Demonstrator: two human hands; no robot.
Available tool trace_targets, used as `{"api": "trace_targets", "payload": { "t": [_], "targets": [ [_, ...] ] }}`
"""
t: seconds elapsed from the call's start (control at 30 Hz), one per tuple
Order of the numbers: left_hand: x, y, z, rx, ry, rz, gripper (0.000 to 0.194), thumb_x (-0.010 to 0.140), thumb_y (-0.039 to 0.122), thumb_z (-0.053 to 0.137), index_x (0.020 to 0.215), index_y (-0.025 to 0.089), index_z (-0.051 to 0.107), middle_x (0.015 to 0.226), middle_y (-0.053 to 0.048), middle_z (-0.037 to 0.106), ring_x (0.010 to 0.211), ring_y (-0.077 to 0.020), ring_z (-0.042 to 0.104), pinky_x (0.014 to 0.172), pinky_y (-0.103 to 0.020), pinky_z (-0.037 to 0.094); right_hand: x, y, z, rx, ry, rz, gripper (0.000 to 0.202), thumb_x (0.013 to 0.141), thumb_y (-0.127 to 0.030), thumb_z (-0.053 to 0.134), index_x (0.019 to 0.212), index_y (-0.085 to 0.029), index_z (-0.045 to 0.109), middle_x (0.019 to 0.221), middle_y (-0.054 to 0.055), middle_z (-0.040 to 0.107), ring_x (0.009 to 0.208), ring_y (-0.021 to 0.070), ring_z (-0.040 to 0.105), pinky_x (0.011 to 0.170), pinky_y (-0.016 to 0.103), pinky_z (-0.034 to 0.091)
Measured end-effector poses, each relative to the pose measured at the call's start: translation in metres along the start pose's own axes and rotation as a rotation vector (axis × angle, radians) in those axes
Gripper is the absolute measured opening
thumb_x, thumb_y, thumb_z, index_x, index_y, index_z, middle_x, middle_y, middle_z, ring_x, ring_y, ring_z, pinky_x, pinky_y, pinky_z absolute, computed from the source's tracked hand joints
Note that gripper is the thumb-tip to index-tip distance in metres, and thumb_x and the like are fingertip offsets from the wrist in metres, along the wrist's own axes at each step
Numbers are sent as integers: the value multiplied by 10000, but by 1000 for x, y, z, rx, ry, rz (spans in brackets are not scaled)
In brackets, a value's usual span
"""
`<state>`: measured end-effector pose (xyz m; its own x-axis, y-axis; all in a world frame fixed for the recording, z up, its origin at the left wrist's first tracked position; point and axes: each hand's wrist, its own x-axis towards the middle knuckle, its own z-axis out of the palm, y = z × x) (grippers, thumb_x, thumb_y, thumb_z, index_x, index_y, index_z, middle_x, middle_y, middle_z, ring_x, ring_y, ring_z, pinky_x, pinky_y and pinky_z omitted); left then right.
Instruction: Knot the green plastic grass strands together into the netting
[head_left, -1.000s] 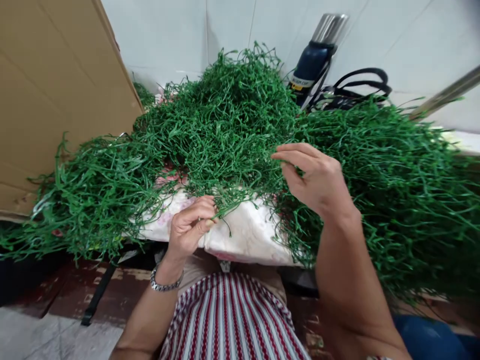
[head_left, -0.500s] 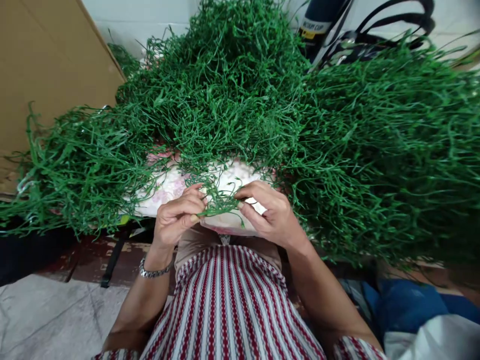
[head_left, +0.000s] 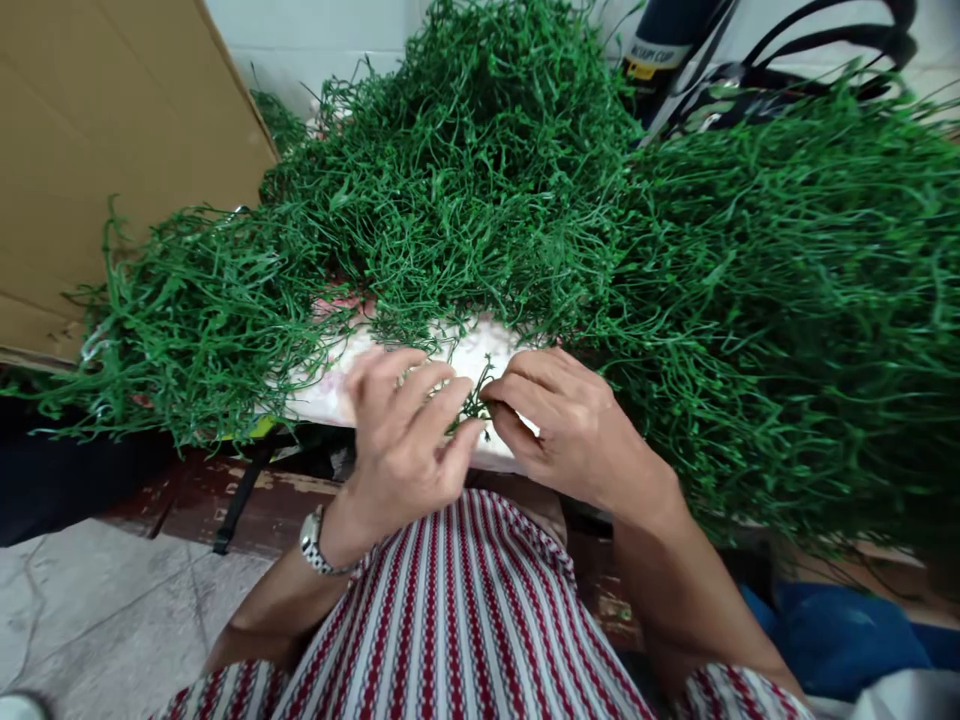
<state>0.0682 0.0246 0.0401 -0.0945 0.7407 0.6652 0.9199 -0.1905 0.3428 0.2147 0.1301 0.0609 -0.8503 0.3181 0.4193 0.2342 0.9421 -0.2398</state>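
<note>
Thin green stems with small buds at their tips lie in a big tangled heap (head_left: 480, 190) before me. My right hand (head_left: 574, 425) is pinched on a small green sprig (head_left: 480, 390) above a pale surface (head_left: 330, 395). Facing it, my left hand (head_left: 409, 435) is slightly blurred, its fingers apart and curved. The left thumb and forefinger come close to the sprig; whether they touch it I cannot tell. A metal-banded watch (head_left: 315, 540) circles my left wrist.
A cardboard box (head_left: 135, 120) stands at the left. Behind the heap are a dark bottle (head_left: 664, 50) and a black strap (head_left: 832, 45). Stems spread thickly to the right (head_left: 810, 300), with a smaller pile at the left (head_left: 202, 320). Blue cloth (head_left: 844, 635) lies at lower right.
My left hand has let go of the stems, moved right and spread its fingers. Less greenery shows between the hands. The whole view has shifted slightly.
</note>
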Motion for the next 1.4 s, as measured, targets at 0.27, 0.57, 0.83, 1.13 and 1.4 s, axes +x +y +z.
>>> {"api": "trace_targets", "payload": {
  "t": [0.27,0.57,0.83,1.13,1.4],
  "targets": [
    [-8,-7,23,-432,-15,-479,91,815,168,492,813,172,583,714,2,607,663,-109,563,623,-220,438,-9,-10,15,230,412,155,220,792,-149,554,1012,-155,565,1047,106,546,994,209,522,856,372,456],
    [-13,-2,25,-522,36,-601,71,814,189,500,810,174,569,707,15,568,637,-90,527,587,-192,413,-23,-22,59,254,401,251,217,745,-235,629,934,-135,596,970,117,560,921,219,536,786,390,473],
    [-19,-6,17,-455,-159,-386,105,798,131,482,819,174,576,736,-6,592,683,-113,555,629,-219,433,-23,-8,42,276,357,213,66,796,-155,540,824,-161,599,792,49,608,781,164,553,718,327,435],
    [-15,-8,15,-429,-230,-251,102,809,121,475,777,173,556,726,-15,572,712,-126,543,663,-248,424,-26,-9,36,200,154,99,85,808,-170,522,818,-150,604,755,52,593,736,168,520,692,336,411],
    [-20,-10,11,-454,-306,-293,141,778,58,433,748,179,498,695,7,516,657,-115,488,614,-237,388,-24,-13,40,272,203,-19,259,810,-184,545,1068,-182,538,960,73,609,892,193,543,791,367,430]
  ]
}}
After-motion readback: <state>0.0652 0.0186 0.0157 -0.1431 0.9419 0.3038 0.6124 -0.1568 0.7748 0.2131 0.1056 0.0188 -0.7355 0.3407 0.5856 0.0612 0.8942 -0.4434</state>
